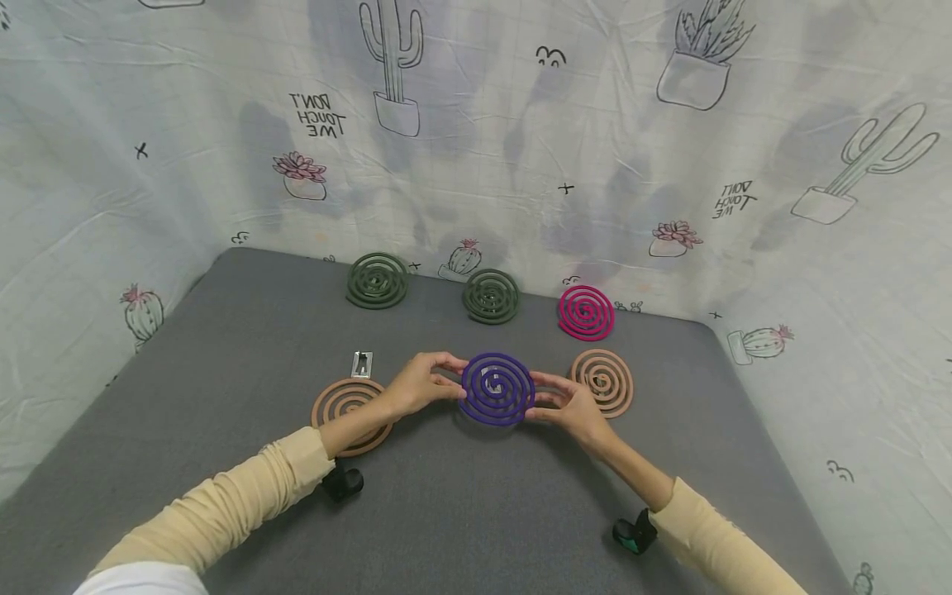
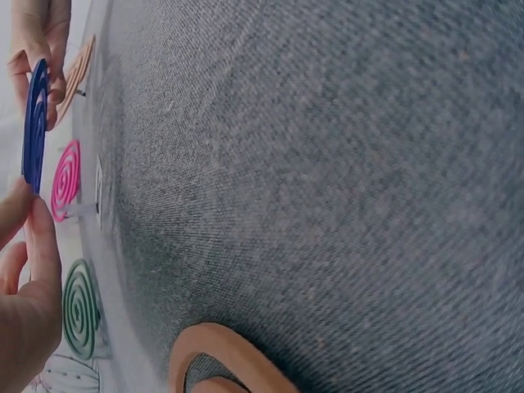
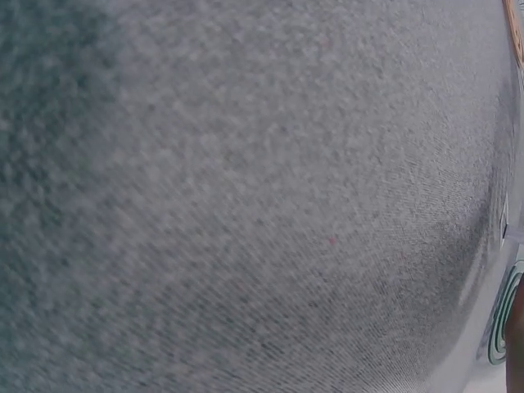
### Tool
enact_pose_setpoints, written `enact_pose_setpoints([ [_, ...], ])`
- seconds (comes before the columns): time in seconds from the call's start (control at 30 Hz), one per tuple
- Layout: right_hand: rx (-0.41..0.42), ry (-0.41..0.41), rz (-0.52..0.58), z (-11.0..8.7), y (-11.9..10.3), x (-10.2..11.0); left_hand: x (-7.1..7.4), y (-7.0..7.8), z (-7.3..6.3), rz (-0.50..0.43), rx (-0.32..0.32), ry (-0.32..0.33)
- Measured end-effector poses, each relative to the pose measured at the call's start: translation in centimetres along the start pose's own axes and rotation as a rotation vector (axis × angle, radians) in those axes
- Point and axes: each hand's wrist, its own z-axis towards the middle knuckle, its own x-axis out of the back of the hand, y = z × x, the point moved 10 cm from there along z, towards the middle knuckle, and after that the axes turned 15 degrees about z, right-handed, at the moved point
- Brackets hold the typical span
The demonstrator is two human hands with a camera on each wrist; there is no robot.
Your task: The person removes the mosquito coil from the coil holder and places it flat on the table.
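Note:
A purple mosquito coil (image 1: 498,405) is held level above the table, pinched at its left edge by my left hand (image 1: 422,383) and at its right edge by my right hand (image 1: 571,406). Beneath it, a metal coil stand (image 2: 99,192) with an upright tab sits on the cloth, apart from the coil in the left wrist view. One tan coil (image 1: 604,382) is just beyond my right hand. Another tan coil (image 1: 351,449) is partly covered by my left forearm. The right wrist view mostly shows cloth, so the grip is hidden there.
Along the back stand a left green coil (image 1: 377,282), a middle green coil (image 1: 491,296) and a pink coil (image 1: 586,313). A bare metal stand (image 1: 362,364) lies behind the left tan coil. Printed fabric walls (image 1: 476,165) enclose the grey table (image 1: 476,512).

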Motion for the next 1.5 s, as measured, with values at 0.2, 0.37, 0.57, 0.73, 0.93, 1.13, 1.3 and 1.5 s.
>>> enact_pose_setpoints([
  [0.2, -0.006, 0.004, -0.011, -0.4, 0.1, -0.1, -0.2, 0.0, -0.1, 0.016, -0.015, -0.001],
  [0.37, -0.007, 0.005, -0.011, -0.5, 0.0, -0.1, -0.3, 0.0, -0.2, 0.022, -0.009, 0.005],
  [0.57, -0.007, -0.031, -0.011, -0.6, 0.2, -0.4, -0.5, -0.1, -0.6, 0.013, -0.007, 0.008],
  [0.73, -0.002, -0.063, -0.021, -0.8, 0.2, -0.6, -0.7, -0.2, -1.0, -0.010, -0.015, 0.003],
  [0.93, -0.012, -0.066, -0.009, -0.9, 0.3, -0.6, -1.3, -0.1, -1.4, -0.037, -0.013, -0.014],
  [1.13, -0.023, -0.071, -0.040, -1.3, 0.5, -0.7, -1.5, -0.1, -1.4, -0.025, 0.004, -0.021],
  [1.3, -0.037, -0.064, -0.047, -1.5, 0.8, -0.8, -1.5, 0.2, -1.4, 0.006, -0.006, -0.023],
  [1.5, -0.027, -0.078, -0.060, -1.7, 0.8, -0.8, -1.6, 0.4, -1.6, 0.115, -0.001, -0.037],
])
